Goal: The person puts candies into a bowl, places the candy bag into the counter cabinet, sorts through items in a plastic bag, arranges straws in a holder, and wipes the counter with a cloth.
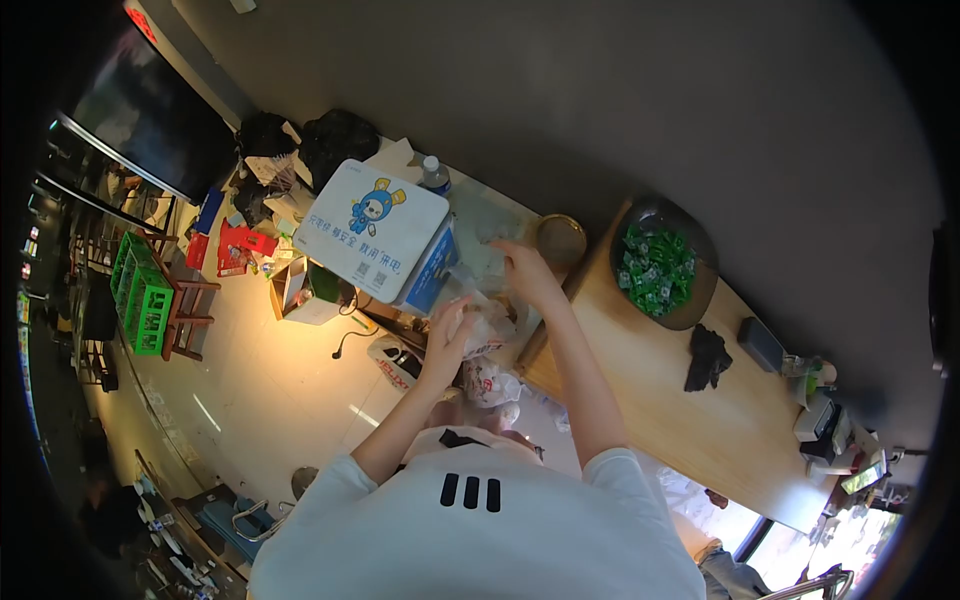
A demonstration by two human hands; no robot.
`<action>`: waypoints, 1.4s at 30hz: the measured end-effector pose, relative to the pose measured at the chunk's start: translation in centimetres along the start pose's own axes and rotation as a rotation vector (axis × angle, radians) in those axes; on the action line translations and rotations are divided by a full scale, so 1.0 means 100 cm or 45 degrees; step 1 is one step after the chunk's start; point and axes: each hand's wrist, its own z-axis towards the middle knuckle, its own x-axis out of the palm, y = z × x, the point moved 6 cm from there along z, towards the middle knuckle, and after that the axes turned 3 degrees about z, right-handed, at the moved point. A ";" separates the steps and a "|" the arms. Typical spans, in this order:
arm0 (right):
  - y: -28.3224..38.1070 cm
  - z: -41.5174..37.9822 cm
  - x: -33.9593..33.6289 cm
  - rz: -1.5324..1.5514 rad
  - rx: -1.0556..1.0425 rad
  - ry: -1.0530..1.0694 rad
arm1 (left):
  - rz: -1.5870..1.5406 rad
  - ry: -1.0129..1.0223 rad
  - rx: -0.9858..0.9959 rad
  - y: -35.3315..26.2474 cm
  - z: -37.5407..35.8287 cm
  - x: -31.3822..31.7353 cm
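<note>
My left hand [452, 332] is closed on a crinkled clear plastic bag [490, 330] at the counter's front edge. Its contents are too blurred to name. Farther back, my right hand [522, 268] reaches over the pale counter top [485, 215], fingers stretched out, with nothing visible held in them. Left of both hands stands a box with a white lid [373, 228], printed with a blue cartoon animal and Chinese writing; its side is blue. A capped clear bottle [435, 177] stands behind the box. Close to my right hand is a round gold-rimmed container [561, 240].
A dark bowl [704, 300] of small green pieces sits on the wooden counter [640, 390] at right, near a crumpled black item [708, 357]. Printed plastic bags [490, 383] lie below my hands. A green crate [140, 295] rests on a wooden stool at left.
</note>
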 end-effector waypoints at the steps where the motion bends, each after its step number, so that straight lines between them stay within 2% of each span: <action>1: -0.001 0.017 0.003 0.005 -0.061 0.015 | -0.004 0.000 0.009 -0.002 0.000 -0.003; 4: -0.010 0.070 0.010 -0.186 -0.005 -0.031 | 0.056 0.199 0.038 -0.006 -0.004 -0.006; 8: -0.002 0.141 0.028 -0.191 -0.037 -0.034 | -0.233 0.219 -0.123 -0.003 -0.008 -0.021; 11: -0.012 0.185 0.052 -0.259 -0.110 -0.097 | -0.237 0.222 -0.163 -0.003 -0.013 -0.029; 13: -0.012 0.208 0.066 -0.472 -0.310 0.057 | -0.220 0.224 -0.158 -0.008 -0.013 -0.036; 17: -0.034 0.241 0.100 -0.786 -0.435 0.214 | -0.179 0.181 -0.144 0.003 -0.021 -0.043; 20: -0.031 0.240 0.099 -0.616 -0.439 0.235 | -0.166 0.186 -0.149 0.008 -0.026 -0.046; 22: -0.025 0.241 0.097 -0.640 -0.434 0.236 | -0.151 0.182 -0.150 0.009 -0.027 -0.047; 24: -0.024 0.238 0.096 -0.661 -0.424 0.241 | -0.167 0.189 -0.157 0.007 -0.028 -0.048; 27: -0.021 0.227 0.082 -0.626 -0.419 0.114 | -0.184 0.195 -0.167 0.008 -0.028 -0.049; 30: -0.025 0.197 0.044 -0.584 -0.245 -0.012 | -0.210 0.210 -0.172 0.008 -0.031 -0.045; 32: -0.004 0.167 0.011 -0.483 -0.346 -0.141 | -0.342 0.192 -0.161 0.004 -0.030 -0.042; 35: 0.034 0.120 -0.032 -0.448 -0.373 -0.174 | -0.417 0.151 -0.184 0.002 -0.028 -0.044; 36: 0.046 0.106 -0.044 -0.461 -0.368 -0.177 | -0.424 0.092 -0.215 0.011 -0.028 -0.045; 37: 0.057 0.089 -0.055 -0.455 -0.381 -0.210 | -0.538 0.071 -0.361 0.003 -0.031 -0.045; 38: 0.067 0.071 -0.066 -0.447 -0.392 -0.243 | -0.557 0.072 -0.373 0.003 -0.029 -0.046; 42: 0.108 -0.003 -0.086 -0.342 -0.345 -0.231 | -0.628 0.036 -0.372 0.018 -0.025 -0.048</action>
